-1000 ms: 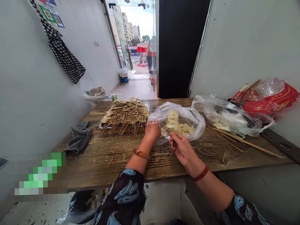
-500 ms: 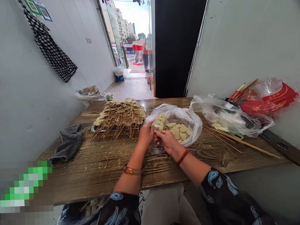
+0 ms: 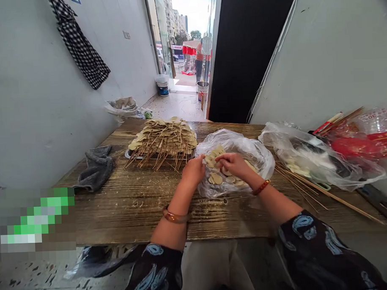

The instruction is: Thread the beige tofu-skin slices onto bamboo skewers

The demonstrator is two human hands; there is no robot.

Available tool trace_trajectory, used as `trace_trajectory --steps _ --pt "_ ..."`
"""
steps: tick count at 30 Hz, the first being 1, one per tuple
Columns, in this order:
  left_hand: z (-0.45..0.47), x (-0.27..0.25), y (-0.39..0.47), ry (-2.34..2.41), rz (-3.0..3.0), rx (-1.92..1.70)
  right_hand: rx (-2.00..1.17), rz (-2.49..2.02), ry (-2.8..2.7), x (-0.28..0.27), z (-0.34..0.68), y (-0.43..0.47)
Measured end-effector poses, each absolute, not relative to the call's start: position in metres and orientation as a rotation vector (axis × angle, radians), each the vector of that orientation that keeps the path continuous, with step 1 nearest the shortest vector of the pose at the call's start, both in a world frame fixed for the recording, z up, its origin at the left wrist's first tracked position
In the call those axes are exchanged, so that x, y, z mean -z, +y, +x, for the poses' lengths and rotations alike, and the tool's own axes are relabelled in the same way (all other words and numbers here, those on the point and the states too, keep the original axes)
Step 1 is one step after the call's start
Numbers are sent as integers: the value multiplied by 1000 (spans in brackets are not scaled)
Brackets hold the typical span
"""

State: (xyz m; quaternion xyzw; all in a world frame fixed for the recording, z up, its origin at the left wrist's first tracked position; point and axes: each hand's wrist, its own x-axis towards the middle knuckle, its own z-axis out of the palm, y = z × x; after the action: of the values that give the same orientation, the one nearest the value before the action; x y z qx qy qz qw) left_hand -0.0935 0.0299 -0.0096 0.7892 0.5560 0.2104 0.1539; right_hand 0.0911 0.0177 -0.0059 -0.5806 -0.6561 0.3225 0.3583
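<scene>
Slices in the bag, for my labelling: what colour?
The slices are pale yellow, clearest in the head view.

I count two hands, my left hand (image 3: 193,172) and my right hand (image 3: 237,165), over one table (image 3: 135,223). One bangle (image 3: 174,216) circles my left wrist, one red bracelet (image 3: 261,187) my right. Beyond my left hand is one tray (image 3: 128,154) with one heap of skewers (image 3: 164,139), too tangled to count. Under my right hand spreads one open bag (image 3: 268,161); its slices (image 3: 216,178) number more than five, overlapping. To that hand's right lie several bare sticks (image 3: 328,193), too bunched to count exactly, and one clear bag (image 3: 277,135). Left of my left hand lies one grey cloth (image 3: 95,167). Two buckets (image 3: 202,89) stand far beyond both hands.
</scene>
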Motion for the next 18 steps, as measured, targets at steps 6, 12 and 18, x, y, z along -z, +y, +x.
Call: trace_trajectory --steps 6,12,18 --pt "-87 6 23 1749 2337 -444 -360 -1663 -1858 4 141 30" --pt "-87 3 25 1814 2276 -560 -277 -1679 -2039 21 137 46" --pt "-88 5 24 1849 2296 -510 -307 -1636 -2151 32 125 48"
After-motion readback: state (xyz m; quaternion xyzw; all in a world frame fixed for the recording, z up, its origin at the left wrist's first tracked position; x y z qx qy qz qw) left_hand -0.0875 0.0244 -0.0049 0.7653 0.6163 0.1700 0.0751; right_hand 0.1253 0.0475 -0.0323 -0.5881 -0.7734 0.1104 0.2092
